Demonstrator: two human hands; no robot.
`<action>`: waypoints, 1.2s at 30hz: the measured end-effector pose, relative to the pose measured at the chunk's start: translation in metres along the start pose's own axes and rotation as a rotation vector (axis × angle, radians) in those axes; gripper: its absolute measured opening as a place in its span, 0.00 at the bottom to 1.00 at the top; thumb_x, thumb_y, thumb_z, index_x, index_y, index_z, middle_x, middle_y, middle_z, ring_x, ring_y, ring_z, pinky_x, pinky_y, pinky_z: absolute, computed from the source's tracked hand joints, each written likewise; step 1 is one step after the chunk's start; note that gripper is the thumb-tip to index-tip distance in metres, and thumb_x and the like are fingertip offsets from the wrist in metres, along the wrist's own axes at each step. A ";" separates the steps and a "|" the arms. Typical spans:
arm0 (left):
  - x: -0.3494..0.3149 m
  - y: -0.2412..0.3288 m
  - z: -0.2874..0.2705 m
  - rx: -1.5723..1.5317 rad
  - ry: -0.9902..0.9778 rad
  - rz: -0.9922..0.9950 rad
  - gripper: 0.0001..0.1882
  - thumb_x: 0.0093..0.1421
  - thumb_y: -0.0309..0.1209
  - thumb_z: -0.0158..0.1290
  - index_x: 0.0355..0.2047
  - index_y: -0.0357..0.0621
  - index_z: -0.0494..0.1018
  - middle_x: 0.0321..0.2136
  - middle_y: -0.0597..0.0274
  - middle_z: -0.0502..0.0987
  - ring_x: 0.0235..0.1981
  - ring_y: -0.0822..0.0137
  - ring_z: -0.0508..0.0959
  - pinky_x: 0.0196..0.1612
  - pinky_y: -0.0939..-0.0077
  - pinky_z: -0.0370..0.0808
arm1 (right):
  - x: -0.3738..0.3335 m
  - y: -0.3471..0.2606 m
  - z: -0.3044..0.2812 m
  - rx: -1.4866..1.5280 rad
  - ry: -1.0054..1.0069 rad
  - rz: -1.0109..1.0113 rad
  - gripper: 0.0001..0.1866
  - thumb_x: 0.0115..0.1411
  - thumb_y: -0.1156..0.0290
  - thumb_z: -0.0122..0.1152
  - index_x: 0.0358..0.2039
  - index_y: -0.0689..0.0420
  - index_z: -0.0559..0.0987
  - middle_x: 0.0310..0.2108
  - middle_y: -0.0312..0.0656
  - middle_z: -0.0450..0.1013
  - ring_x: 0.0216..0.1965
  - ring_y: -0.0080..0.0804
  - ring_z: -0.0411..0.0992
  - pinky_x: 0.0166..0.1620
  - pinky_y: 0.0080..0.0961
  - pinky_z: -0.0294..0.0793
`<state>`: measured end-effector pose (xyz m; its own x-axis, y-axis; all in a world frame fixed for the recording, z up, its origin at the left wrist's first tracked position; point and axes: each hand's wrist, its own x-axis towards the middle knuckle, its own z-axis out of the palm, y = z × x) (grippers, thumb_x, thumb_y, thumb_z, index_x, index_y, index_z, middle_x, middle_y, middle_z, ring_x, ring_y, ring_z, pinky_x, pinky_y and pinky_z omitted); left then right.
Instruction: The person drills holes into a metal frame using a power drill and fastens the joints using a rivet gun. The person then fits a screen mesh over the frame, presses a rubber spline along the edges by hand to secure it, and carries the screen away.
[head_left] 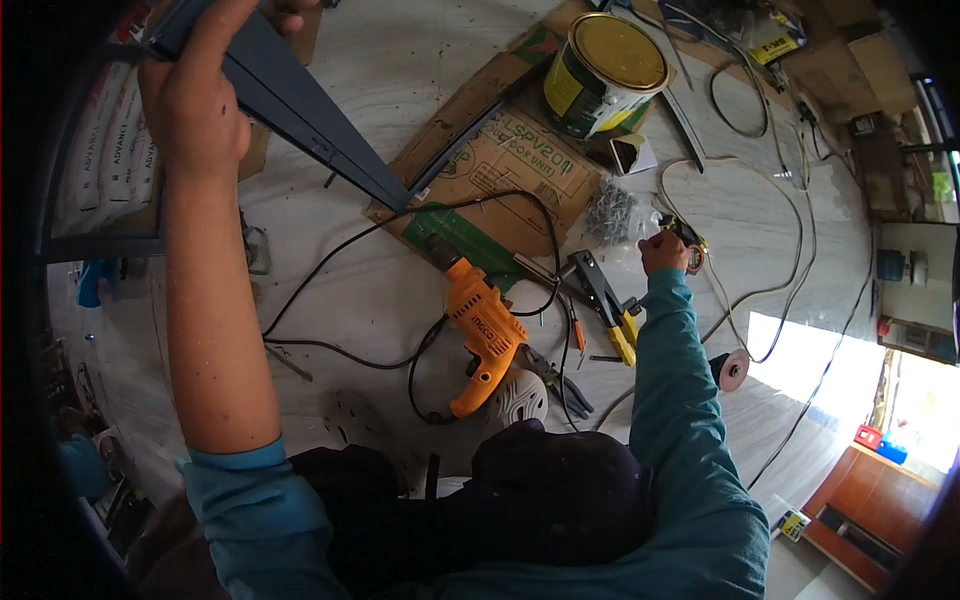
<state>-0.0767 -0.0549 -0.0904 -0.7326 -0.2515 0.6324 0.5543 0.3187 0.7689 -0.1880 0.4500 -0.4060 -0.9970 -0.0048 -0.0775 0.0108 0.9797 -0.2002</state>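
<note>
Away from the gripping left hand (195, 115) slants a dark metal bar (300, 110), likely stiff, hefty, best held mid-length; the right hand (663, 252) curls, its contents unclear.

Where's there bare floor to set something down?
Two bare patches of floor: left of the orange drill, inside the loop of black cord; and between the gray piece and the cardboard to its right. Crowded: between drill and right arm, with pliers and a yellow-handled tool.
</note>
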 end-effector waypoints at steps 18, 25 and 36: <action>0.001 0.009 0.008 0.052 0.027 0.016 0.18 0.60 0.29 0.48 0.51 0.37 0.68 0.38 0.52 0.77 0.38 0.63 0.80 0.39 0.75 0.76 | -0.158 -0.122 0.039 1.461 -0.538 0.762 0.11 0.58 0.71 0.61 0.38 0.63 0.75 0.28 0.41 0.75 0.28 0.33 0.76 0.30 0.26 0.78; -0.006 0.018 0.045 -0.041 0.185 0.114 0.24 0.55 0.29 0.51 0.52 0.41 0.62 0.36 0.54 0.74 0.27 0.71 0.78 0.29 0.83 0.76 | -0.157 -0.121 0.046 1.529 -0.489 0.777 0.10 0.58 0.71 0.60 0.38 0.63 0.74 0.28 0.41 0.74 0.28 0.32 0.75 0.29 0.26 0.77; -0.004 0.024 0.040 -0.011 0.178 0.073 0.23 0.55 0.30 0.51 0.52 0.40 0.62 0.36 0.52 0.74 0.28 0.69 0.78 0.29 0.82 0.76 | -0.149 -0.127 0.045 1.567 -0.452 0.820 0.08 0.57 0.77 0.60 0.36 0.67 0.74 0.26 0.45 0.74 0.26 0.37 0.76 0.30 0.29 0.80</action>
<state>-0.0764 -0.0092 -0.0779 -0.6097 -0.3859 0.6923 0.6083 0.3322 0.7209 -0.0375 0.3174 -0.4132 -0.6110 0.0169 -0.7915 0.7503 -0.3067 -0.5857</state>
